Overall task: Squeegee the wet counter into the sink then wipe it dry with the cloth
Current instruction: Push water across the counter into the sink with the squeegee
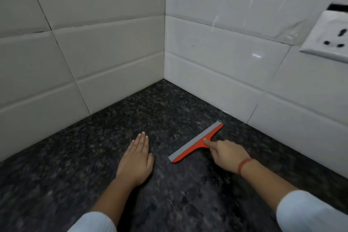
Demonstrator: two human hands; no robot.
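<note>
An orange squeegee point(195, 142) with a grey rubber blade lies edge-down on the dark speckled granite counter point(150, 111), its blade running diagonally toward the right-hand wall. My right hand point(227, 154) grips its short handle, with the index finger stretched along the neck. My left hand point(136, 160) rests flat on the counter to the left of the blade, fingers together and pointing at the corner. Neither sink nor cloth is in view.
White tiled walls point(113, 43) meet in a corner behind the counter. A white wall socket point(329, 37) hangs loose on the right wall at the upper right. A red thread band circles my right wrist.
</note>
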